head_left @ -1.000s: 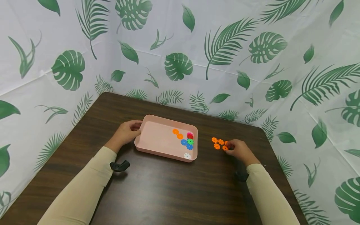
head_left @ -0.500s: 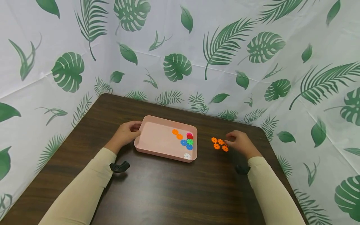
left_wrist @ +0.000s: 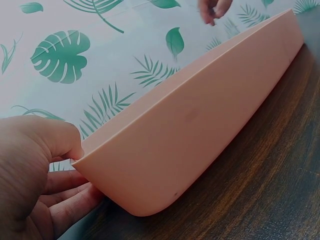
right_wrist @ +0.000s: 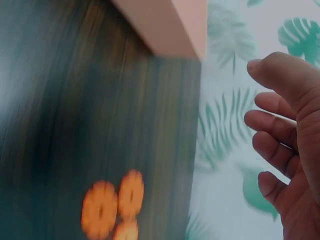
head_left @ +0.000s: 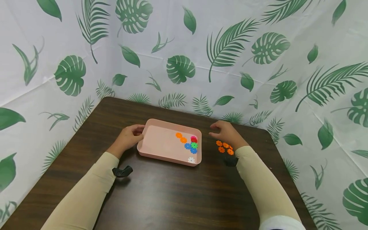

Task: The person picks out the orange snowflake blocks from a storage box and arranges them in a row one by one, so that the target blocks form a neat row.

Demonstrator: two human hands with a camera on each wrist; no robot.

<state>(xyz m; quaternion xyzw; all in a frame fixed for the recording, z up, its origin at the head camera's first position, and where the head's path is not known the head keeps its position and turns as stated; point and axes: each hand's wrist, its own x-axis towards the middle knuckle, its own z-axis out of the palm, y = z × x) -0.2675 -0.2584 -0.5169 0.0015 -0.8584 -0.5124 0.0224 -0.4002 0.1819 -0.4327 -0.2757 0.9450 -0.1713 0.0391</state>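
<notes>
A shallow pink tray [head_left: 161,140] lies on the table. My left hand [head_left: 128,137] grips its left end, and in the left wrist view the thumb is hooked at the rim with the fingers against the outer wall. Inside sit flower-shaped plastic discs: orange [head_left: 179,135], blue [head_left: 187,146], green [head_left: 194,145], red [head_left: 194,140], pink and white [head_left: 191,160]. Between the tray and several orange discs [head_left: 221,149] on the table, my right hand [head_left: 225,132] is raised. Its fingers are loosely bent, with nothing visible between them in the right wrist view.
Dark wood-grain table [head_left: 172,198] stretches under everything. Behind it hangs a white cloth [head_left: 161,25] printed with green leaves. Black wrist mounts stick out from the left sleeve [head_left: 122,171] and the right sleeve [head_left: 230,160].
My right hand has lifted off the orange discs and moved left and away toward the tray. Those discs remain on the table. The left hand and tray hold their place.
</notes>
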